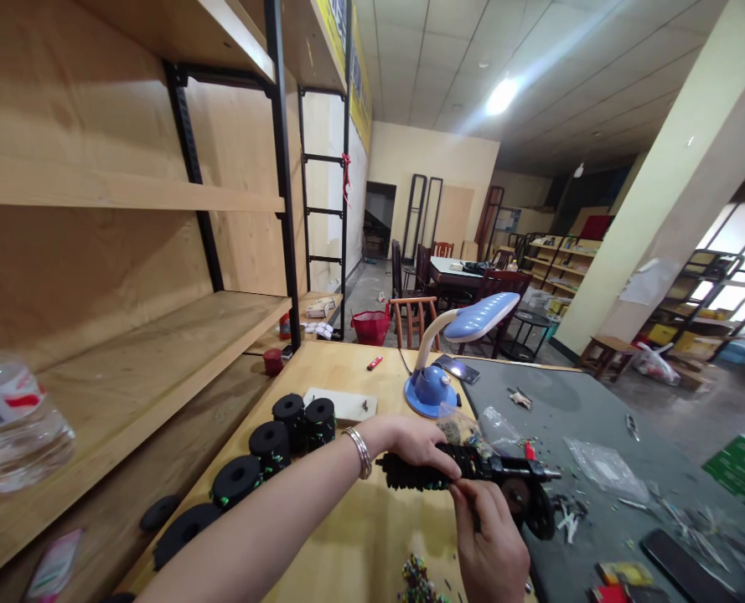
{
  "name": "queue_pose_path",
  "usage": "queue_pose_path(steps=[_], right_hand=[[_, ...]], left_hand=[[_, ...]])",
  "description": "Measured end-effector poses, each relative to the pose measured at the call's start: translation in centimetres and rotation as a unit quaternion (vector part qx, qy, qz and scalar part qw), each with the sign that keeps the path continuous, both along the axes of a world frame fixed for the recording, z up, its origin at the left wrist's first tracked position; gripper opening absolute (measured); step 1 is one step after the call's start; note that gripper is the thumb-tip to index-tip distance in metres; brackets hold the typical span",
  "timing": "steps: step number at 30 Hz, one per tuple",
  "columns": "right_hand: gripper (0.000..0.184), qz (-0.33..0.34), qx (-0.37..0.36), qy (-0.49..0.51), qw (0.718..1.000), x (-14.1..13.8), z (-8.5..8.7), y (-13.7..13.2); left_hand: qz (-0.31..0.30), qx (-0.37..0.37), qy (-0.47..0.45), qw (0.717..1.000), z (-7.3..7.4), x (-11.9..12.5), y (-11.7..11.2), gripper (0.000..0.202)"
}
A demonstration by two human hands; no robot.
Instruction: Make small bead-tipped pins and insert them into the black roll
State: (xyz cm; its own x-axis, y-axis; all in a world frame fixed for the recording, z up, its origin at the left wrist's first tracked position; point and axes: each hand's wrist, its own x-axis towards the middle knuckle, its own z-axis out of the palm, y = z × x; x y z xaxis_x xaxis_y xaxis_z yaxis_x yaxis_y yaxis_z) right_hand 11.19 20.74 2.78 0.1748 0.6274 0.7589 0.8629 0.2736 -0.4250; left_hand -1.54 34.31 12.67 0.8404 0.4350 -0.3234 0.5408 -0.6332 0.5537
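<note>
A black ridged roll (410,475) lies across the desk, joined at its right end to a black device (523,471) with a metal shaft and a round wheel. My left hand (417,441), with bangles at the wrist, is closed over the roll from above. Below and to the right, my right hand (490,536) is closed in a pinch, its fingertips against the roll's near side by my left thumb. Whatever sits in that pinch is too small to make out. Several small coloured pieces (417,579) are heaped on the wood in front of the roll.
Several black rolls (237,481) stand along the left edge, near a white block (347,405). A blue desk lamp (431,392) and a phone (457,368) are behind. Plastic bags (604,467), tools (570,517) and a dark phone (686,569) lie on the grey mat. Wooden shelves (126,201) flank the left.
</note>
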Motion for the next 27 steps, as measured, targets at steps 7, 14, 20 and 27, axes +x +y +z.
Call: queue_pose_path(steps=[7,14,20,27], right_hand=[[0.025,0.007,-0.007,0.039,0.999,1.5,-2.0,-1.1],[0.026,0.01,0.011,0.036,0.999,0.4,-1.2,-1.1],[0.028,-0.01,-0.001,0.072,0.997,-0.6,-0.8,-0.9],[0.022,-0.022,0.032,-0.019,0.999,-1.0,-2.3,-0.3]], left_hand=[[0.002,0.018,0.004,1.0,1.1,-0.1,-0.7,0.057],[0.012,0.014,0.009,1.0,1.2,-0.3,-0.9,0.057],[0.014,0.006,0.009,1.0,1.3,-0.3,-0.9,0.056],[0.007,-0.008,-0.025,1.0,0.3,-0.2,-0.4,0.049]])
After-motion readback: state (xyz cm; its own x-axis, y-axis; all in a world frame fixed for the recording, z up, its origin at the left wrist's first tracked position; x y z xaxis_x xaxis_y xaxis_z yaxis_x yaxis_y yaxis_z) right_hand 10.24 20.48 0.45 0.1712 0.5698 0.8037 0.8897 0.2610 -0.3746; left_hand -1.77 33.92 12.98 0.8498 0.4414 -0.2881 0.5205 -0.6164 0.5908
